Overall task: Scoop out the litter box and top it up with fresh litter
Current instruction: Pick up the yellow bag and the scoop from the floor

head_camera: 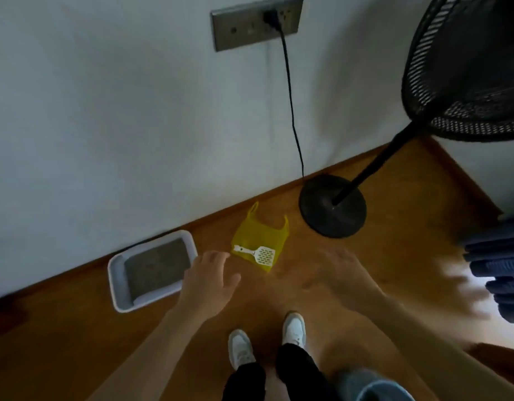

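A white litter box (pixel 118 280) with grey litter inside sits on the wooden floor against the wall. To its right lies a flat yellow plastic bag (pixel 258 234), and a white slotted scoop (pixel 257 253) rests on the bag's near edge. My left hand (pixel 208 280) hovers open between the box and the scoop, holding nothing. My right hand (pixel 341 273) is blurred, stretched out to the right of the bag, fingers apart and empty.
A black standing fan (pixel 332 205) stands at the right, its cord running up to a wall socket (pixel 257 23). Folded blue cloth (pixel 501 264) lies at the far right. A grey-blue container rim (pixel 374 386) shows at the bottom beside my white shoes (pixel 293 328).
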A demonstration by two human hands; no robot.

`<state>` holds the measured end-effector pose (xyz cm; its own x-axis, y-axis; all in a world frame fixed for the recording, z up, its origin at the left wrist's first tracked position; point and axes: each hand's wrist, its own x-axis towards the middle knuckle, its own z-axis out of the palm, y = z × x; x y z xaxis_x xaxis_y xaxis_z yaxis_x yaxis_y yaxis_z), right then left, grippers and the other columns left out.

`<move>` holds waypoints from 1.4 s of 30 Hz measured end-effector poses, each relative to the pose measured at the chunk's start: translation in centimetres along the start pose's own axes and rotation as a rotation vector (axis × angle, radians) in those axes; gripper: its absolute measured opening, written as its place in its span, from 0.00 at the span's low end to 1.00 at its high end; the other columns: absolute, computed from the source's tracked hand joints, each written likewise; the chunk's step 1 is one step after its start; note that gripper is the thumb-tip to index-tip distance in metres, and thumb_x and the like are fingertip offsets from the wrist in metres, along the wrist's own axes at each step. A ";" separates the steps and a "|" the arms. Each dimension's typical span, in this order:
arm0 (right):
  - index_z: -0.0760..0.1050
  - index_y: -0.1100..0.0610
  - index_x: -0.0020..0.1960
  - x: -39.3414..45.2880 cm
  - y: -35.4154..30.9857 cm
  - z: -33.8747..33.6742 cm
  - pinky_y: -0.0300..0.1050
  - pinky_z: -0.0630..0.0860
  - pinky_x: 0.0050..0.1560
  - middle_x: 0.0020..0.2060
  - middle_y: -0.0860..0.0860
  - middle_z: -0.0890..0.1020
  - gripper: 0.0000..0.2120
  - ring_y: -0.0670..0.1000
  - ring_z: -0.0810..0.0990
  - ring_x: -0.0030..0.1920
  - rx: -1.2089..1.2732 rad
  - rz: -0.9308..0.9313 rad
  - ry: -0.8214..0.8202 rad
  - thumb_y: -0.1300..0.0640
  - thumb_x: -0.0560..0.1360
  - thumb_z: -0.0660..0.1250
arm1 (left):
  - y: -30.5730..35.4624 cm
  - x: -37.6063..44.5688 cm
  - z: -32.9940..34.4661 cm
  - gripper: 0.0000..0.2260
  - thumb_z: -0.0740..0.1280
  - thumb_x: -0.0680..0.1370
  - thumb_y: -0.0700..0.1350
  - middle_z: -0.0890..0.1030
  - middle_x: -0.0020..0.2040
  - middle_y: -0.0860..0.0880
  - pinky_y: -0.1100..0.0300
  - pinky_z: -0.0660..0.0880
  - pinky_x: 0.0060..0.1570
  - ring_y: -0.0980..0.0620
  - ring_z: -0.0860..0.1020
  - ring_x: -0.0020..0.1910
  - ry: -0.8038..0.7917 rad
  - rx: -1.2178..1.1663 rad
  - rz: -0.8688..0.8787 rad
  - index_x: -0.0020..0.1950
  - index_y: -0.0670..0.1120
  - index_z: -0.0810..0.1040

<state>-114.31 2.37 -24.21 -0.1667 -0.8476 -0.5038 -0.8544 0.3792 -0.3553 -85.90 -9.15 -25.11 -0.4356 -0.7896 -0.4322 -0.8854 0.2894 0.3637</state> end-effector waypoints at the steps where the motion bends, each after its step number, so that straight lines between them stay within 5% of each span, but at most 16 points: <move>1: 0.68 0.49 0.72 1.8 0.7 1.2 0.56 0.63 0.72 0.73 0.51 0.64 0.18 0.56 0.59 0.73 0.020 0.015 -0.032 0.49 0.82 0.57 | -0.5 1.3 1.6 0.24 0.59 0.80 0.61 0.70 0.70 0.51 0.50 0.71 0.64 0.49 0.69 0.68 -0.001 0.004 -0.006 0.73 0.52 0.66; 3: 0.70 0.46 0.69 5.4 2.7 4.5 0.54 0.61 0.73 0.72 0.45 0.63 0.19 0.51 0.59 0.73 0.020 0.030 -0.071 0.42 0.82 0.55 | -1.7 4.3 5.5 0.24 0.59 0.81 0.60 0.70 0.70 0.51 0.50 0.71 0.64 0.50 0.70 0.68 -0.026 -0.002 -0.024 0.74 0.52 0.65; 5: 0.73 0.44 0.66 8.9 4.9 8.2 0.54 0.61 0.73 0.73 0.43 0.63 0.32 0.51 0.58 0.75 0.025 -0.001 -0.056 0.29 0.77 0.44 | -3.1 7.4 10.0 0.23 0.59 0.81 0.59 0.70 0.70 0.51 0.50 0.70 0.65 0.50 0.69 0.68 -0.063 -0.011 -0.037 0.74 0.52 0.64; 9: 0.66 0.46 0.72 15.6 8.6 16.1 0.46 0.65 0.67 0.69 0.45 0.67 0.23 0.51 0.66 0.69 0.076 0.018 -0.014 0.40 0.80 0.54 | -6.6 13.1 19.4 0.23 0.60 0.81 0.58 0.70 0.70 0.53 0.55 0.67 0.65 0.52 0.68 0.69 -0.084 -0.016 -0.027 0.75 0.54 0.63; 12: 0.64 0.46 0.73 20.5 11.1 21.7 0.47 0.66 0.67 0.69 0.46 0.67 0.31 0.51 0.67 0.67 0.045 -0.009 0.006 0.34 0.75 0.48 | -9.5 17.9 25.9 0.22 0.61 0.81 0.58 0.70 0.70 0.53 0.54 0.69 0.65 0.53 0.71 0.66 -0.082 -0.025 -0.019 0.74 0.54 0.64; 16: 0.65 0.41 0.70 27.1 15.3 29.4 0.51 0.67 0.66 0.69 0.44 0.67 0.21 0.50 0.66 0.68 0.047 -0.027 0.010 0.40 0.78 0.55 | -13.3 25.0 34.1 0.21 0.61 0.81 0.56 0.71 0.68 0.53 0.53 0.71 0.64 0.52 0.69 0.66 -0.039 0.005 0.016 0.73 0.54 0.65; 24: 0.66 0.45 0.70 40.3 24.0 44.5 0.56 0.71 0.63 0.66 0.47 0.70 0.30 0.54 0.71 0.65 -0.047 -0.034 0.068 0.31 0.76 0.44 | -19.2 37.1 48.0 0.20 0.63 0.80 0.53 0.70 0.69 0.54 0.54 0.72 0.61 0.51 0.69 0.67 0.096 0.025 0.146 0.72 0.54 0.68; 33: 0.63 0.48 0.74 48.2 25.3 50.2 0.58 0.72 0.62 0.66 0.51 0.71 0.28 0.57 0.71 0.65 -0.040 0.048 0.136 0.37 0.77 0.54 | -22.7 44.9 54.2 0.16 0.72 0.76 0.44 0.76 0.59 0.53 0.51 0.75 0.55 0.49 0.73 0.60 0.158 0.143 0.376 0.64 0.51 0.78; 42: 0.73 0.55 0.65 49.1 24.3 49.0 0.51 0.73 0.60 0.62 0.52 0.74 0.18 0.54 0.74 0.62 -0.053 0.043 0.209 0.47 0.80 0.61 | -23.1 47.2 54.5 0.13 0.73 0.73 0.38 0.75 0.52 0.52 0.54 0.74 0.47 0.49 0.75 0.52 0.121 0.284 0.508 0.54 0.52 0.77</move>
<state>-119.08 -11.83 -96.17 -0.2972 -0.8916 -0.3416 -0.8681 0.4013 -0.2922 -94.87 -23.60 -98.83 -0.8096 -0.5651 -0.1587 -0.5865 0.7677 0.2582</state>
